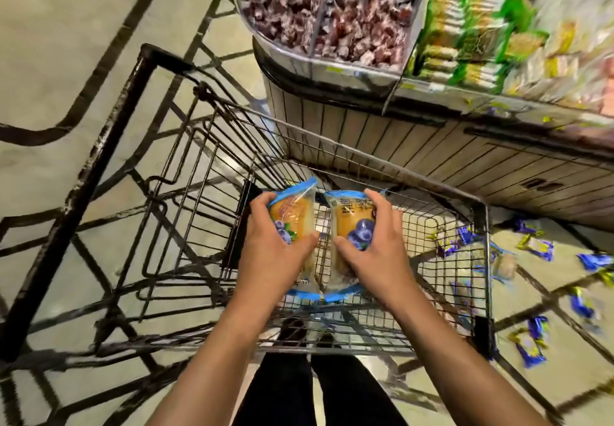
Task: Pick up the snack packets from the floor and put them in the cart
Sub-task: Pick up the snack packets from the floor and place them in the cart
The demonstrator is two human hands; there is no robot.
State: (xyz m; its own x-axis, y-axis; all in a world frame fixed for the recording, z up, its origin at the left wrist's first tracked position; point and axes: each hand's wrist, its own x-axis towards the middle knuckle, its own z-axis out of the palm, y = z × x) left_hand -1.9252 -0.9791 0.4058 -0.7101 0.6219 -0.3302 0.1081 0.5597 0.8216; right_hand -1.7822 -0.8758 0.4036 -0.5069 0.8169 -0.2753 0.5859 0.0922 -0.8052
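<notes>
My left hand (270, 249) grips a clear snack packet (294, 216) with blue edges, an orange cake inside and a blueberry picture. My right hand (373, 246) grips a second packet (352, 223) of the same kind. Both packets are held side by side over the wire basket of the shopping cart (442, 226). Several small blue and yellow snack packets (535, 248) lie scattered on the floor to the right of the cart.
A display stand (398, 136) with wood panelling stands just beyond the cart, its bins filled with wrapped sweets (319, 17) and green and yellow packs (471, 23). The cart's dark handle frame (99, 166) runs along the left. My legs show below the cart.
</notes>
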